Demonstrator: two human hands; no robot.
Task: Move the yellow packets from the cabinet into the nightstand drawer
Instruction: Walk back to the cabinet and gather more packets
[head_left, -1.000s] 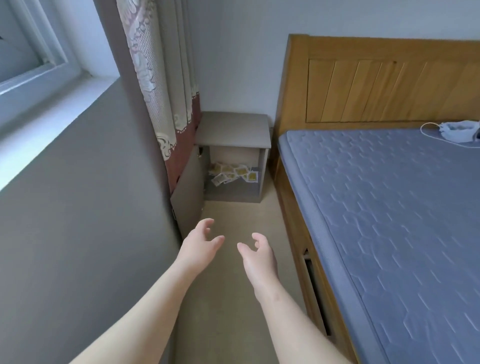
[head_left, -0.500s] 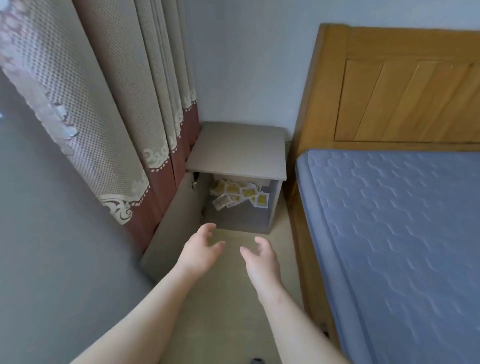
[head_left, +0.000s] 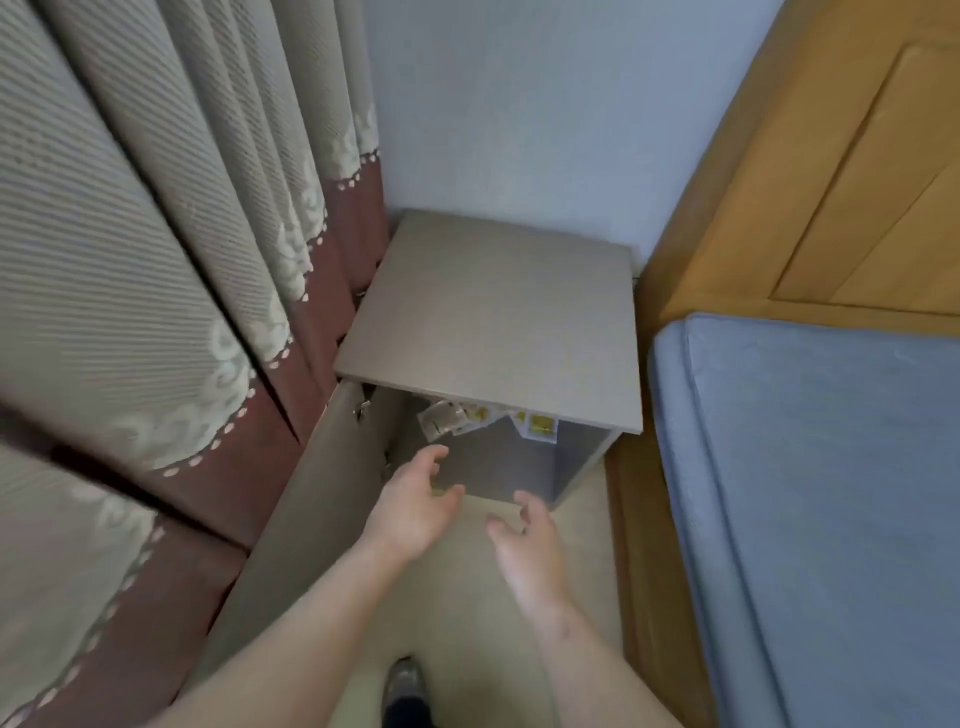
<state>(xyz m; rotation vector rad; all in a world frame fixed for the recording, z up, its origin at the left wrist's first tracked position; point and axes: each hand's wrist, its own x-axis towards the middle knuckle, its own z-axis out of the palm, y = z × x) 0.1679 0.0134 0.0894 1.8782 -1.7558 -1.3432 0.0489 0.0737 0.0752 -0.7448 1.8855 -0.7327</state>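
Barely started: yellow packets (head_left: 540, 427) sit in cabinet (head_left: 498, 467) at 12 o'clock; left hand (head_left: 415, 512), right hand (head_left: 527, 556) empty, fingers spread.

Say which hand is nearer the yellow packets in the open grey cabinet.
Left. The left hand is at the grey cabinet opening below the yellow packets; the right hand is behind, over the floor.

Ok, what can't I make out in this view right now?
Head view:
1. Yellow packets: mostly hidden under the nightstand top; count unclear.
2. Cabinet interior: back hidden by the same top.
3. Drawer: none visible.
4. Shoe: blurred, details unreadable.
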